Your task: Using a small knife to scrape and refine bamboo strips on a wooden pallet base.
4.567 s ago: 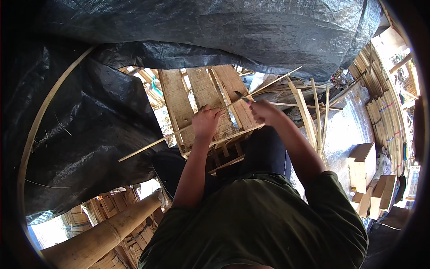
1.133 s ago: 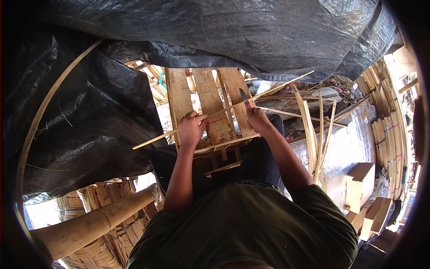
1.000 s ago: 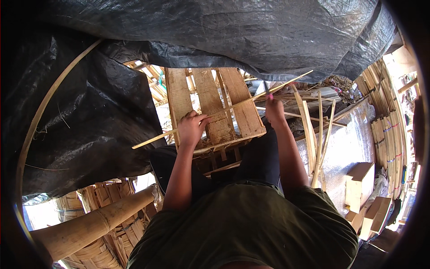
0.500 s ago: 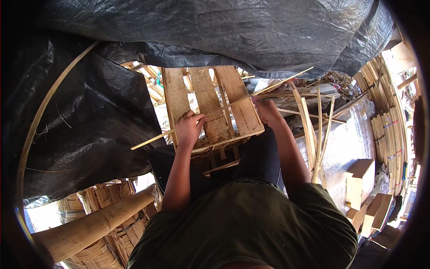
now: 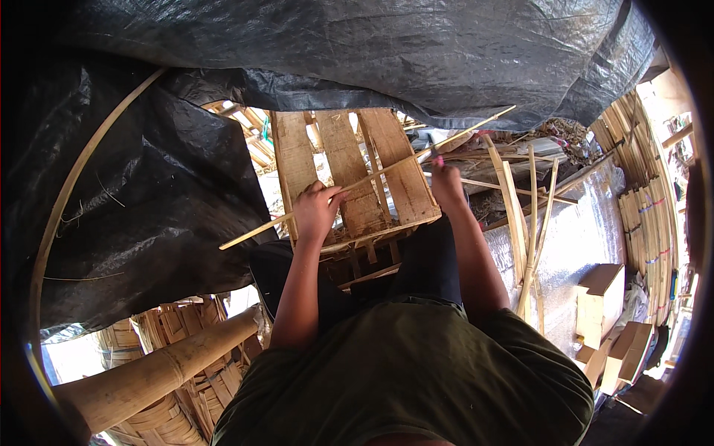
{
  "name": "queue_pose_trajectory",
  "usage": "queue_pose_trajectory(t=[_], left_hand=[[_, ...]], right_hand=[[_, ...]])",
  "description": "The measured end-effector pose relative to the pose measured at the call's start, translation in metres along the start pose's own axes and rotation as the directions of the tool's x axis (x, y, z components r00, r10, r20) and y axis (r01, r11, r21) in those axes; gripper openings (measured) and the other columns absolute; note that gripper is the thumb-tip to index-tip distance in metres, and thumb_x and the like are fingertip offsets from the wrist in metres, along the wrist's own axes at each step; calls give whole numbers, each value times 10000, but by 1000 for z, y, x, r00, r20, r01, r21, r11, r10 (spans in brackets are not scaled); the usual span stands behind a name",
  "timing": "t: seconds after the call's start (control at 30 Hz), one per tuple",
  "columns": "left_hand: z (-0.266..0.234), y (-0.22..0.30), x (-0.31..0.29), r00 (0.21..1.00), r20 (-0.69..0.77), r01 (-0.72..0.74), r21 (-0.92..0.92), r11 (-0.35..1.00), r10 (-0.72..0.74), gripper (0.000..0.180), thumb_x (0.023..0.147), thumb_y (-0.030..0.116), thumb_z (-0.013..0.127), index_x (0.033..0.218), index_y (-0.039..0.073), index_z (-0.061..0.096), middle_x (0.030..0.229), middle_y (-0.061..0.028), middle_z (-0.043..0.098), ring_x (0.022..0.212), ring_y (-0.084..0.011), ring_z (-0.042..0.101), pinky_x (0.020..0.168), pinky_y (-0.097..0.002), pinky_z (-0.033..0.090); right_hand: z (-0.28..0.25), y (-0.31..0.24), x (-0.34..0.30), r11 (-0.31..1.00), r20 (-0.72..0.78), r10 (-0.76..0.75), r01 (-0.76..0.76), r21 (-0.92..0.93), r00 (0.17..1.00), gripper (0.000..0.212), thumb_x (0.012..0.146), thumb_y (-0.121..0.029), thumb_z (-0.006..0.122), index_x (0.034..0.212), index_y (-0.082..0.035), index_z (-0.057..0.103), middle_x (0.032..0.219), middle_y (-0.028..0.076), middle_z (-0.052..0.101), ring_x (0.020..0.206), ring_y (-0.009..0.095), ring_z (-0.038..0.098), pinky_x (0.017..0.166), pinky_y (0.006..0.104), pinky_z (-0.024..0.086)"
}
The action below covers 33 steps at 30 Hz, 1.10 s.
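A long, thin bamboo strip (image 5: 387,170) slants across the slatted wooden crate (image 5: 343,145) in front of me, rising to the far right. My left hand (image 5: 315,209) is closed around it over the crate's left part, thumb and fingers pinching it; its near end sticks out to the left. My right hand (image 5: 449,187), at the crate's right edge, is closed on a knife (image 5: 438,159) with a pink handle. The knife's blade points away from me and meets the strip or lies just beside it; which one I cannot tell.
Black plastic sheeting (image 5: 416,52) hangs across the far side and the left. Several bamboo pieces (image 5: 531,223) lean at the right, beside silvery sheeting (image 5: 573,238). Cardboard boxes (image 5: 601,297) stand at the lower right. A thick bamboo pole (image 5: 171,364) crosses the lower left.
My right hand has turned and shifted slightly, so the knife's pink handle and blade now show. The strip's far end has moved a little. My left hand keeps its hold.
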State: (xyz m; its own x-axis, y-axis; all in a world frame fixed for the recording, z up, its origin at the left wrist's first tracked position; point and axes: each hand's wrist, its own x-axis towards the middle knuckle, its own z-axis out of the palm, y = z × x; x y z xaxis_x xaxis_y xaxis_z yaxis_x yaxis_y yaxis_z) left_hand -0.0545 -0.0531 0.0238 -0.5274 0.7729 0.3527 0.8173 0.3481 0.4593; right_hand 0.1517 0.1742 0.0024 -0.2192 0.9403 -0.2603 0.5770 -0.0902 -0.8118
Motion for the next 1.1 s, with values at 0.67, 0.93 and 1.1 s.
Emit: queue_pose_trajectory(t=[0.67,0.93,1.1], left_hand=[[7,6,3,1000,8,-12,-10,1000,12,216,795,356,782,869,153,792,739,-56,608,701,-266,648,634,-379,500],[1,-4,-3,1000,6,3,-3,1000,-3,200,797,340,784,868,154,793,726,-54,597,699,-255,643,634,-383,501],[2,-6,-4,1000,-2,26,-29,999,-26,202,800,341,781,868,151,791,727,-56,592,701,-257,641,633,-388,499]], right_hand=[[43,15,-16,980,62,-146,153,-125,987,522,1005,-462,502,819,18,587,512,77,486,429,222,520,399,391,372],[18,-29,-44,999,367,26,-40,30,930,489,1011,-391,502,674,-39,542,472,32,422,348,139,388,349,331,265],[8,-33,-35,988,393,77,-123,94,916,490,1020,-374,453,669,-40,524,460,29,416,343,141,381,355,332,274]])
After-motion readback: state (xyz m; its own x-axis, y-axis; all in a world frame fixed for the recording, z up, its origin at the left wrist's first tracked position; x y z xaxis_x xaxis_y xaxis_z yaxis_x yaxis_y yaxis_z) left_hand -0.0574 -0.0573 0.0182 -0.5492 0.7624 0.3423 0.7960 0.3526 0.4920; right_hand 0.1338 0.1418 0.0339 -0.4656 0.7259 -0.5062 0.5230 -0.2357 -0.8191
